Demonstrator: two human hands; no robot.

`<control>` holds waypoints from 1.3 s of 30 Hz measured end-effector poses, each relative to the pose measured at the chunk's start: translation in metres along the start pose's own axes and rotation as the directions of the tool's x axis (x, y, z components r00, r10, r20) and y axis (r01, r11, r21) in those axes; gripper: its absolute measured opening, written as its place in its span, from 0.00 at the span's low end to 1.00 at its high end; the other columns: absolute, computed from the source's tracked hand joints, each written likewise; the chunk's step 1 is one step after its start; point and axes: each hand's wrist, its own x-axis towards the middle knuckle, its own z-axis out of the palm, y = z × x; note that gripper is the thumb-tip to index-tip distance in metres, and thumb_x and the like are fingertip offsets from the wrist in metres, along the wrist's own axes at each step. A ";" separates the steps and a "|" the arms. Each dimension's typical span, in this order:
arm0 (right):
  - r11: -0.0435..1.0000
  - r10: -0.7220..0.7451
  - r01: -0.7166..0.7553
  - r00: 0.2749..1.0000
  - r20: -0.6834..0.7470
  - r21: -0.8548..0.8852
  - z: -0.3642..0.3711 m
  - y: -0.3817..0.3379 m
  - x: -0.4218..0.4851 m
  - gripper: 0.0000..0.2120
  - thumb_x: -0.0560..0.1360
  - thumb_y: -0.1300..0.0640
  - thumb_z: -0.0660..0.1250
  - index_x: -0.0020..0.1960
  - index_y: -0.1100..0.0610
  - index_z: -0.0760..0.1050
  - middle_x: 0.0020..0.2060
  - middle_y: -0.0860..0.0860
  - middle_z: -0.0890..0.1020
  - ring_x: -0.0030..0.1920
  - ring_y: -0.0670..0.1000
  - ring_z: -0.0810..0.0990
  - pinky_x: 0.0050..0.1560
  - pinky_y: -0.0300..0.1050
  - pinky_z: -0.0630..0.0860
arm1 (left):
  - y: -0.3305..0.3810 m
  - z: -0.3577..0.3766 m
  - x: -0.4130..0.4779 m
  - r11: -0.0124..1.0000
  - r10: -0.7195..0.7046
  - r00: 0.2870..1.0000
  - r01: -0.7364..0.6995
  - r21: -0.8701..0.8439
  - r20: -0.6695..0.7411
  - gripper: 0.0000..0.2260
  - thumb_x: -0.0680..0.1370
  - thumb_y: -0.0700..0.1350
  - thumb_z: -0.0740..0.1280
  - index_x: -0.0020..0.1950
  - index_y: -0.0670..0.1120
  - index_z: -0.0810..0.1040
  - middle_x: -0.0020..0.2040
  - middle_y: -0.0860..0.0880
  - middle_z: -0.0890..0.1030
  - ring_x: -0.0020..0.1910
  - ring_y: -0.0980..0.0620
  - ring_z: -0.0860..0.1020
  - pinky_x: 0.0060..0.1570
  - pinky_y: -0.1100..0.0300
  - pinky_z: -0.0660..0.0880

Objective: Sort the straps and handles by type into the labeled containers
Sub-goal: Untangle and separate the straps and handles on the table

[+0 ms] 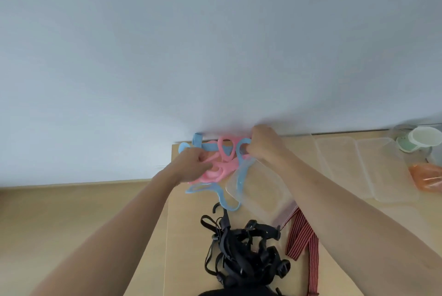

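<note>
Handles of soft plastic, looped and flat, are gathered in a tangle at the far edge of the desk (186,236), close against the wall. Pink handles (216,172) are heaped in the middle of the tangle, and blue handles (221,197) are spread around and below them, one lying over the rim of a clear container (267,190). A pink loop is gripped by the curled fingers of the left hand (193,164); a blue loop is hooked and pinched by the fingers of the right hand (265,145). Nearer the person, black straps (241,252) are piled in a knot, with a red striped strap (303,233) just beside them.

The whole tangle is blurred, so single handles cannot be counted. Both palms are turned away and hidden. The black pile and the striped strap are cut off by the lower edge. No label can be read on any container.
</note>
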 end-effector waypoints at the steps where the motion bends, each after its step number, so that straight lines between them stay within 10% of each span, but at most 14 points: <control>1: 1.000 -0.021 0.021 1.000 0.010 0.004 -0.004 0.000 -0.001 0.06 0.73 0.55 0.74 0.43 0.57 0.78 0.33 0.50 0.77 0.39 0.55 0.78 0.37 0.43 0.68 | 0.004 -0.006 -0.003 0.998 -0.003 1.000 0.002 -0.061 -0.016 0.11 0.79 0.46 0.68 0.47 0.37 0.76 0.40 0.48 0.77 0.36 0.50 0.72 0.39 0.58 0.69; 5: 0.988 -0.125 0.121 0.992 0.034 0.092 -0.022 0.004 -0.010 0.13 0.71 0.63 0.72 0.36 0.53 0.70 0.35 0.48 0.73 0.37 0.51 0.72 0.32 0.42 0.63 | 0.022 -0.030 -0.015 0.959 0.036 0.999 -0.042 -0.280 -0.024 0.07 0.80 0.41 0.66 0.50 0.37 0.77 0.44 0.47 0.84 0.40 0.51 0.85 0.46 0.54 0.78; 15: 0.871 -0.319 0.362 0.931 -0.179 0.331 -0.012 0.015 -0.018 0.17 0.65 0.70 0.69 0.35 0.54 0.64 0.40 0.53 0.80 0.39 0.51 0.74 0.34 0.37 0.65 | 0.043 -0.063 -0.037 0.808 0.177 0.971 -0.237 -0.539 -0.162 0.04 0.66 0.37 0.63 0.36 0.41 0.68 0.33 0.45 0.70 0.28 0.50 0.67 0.30 0.60 0.66; 33: 0.874 -0.471 0.470 0.882 -0.023 0.125 0.014 -0.034 -0.029 0.09 0.72 0.58 0.71 0.51 0.49 0.79 0.41 0.43 0.79 0.42 0.50 0.78 0.42 0.46 0.76 | 0.065 -0.102 -0.082 0.554 0.293 0.915 -0.398 -0.731 -0.276 0.07 0.65 0.33 0.57 0.37 0.44 0.65 0.33 0.43 0.72 0.22 0.51 0.61 0.27 0.61 0.64; 39: 0.843 -0.490 0.487 0.870 0.046 -0.226 0.042 -0.055 -0.029 0.13 0.75 0.63 0.64 0.57 0.50 0.71 0.39 0.43 0.73 0.39 0.53 0.76 0.33 0.43 0.66 | 0.070 -0.107 -0.089 0.519 0.319 0.901 -0.425 -0.742 -0.293 0.08 0.66 0.32 0.58 0.37 0.45 0.66 0.35 0.43 0.68 0.22 0.51 0.60 0.27 0.62 0.63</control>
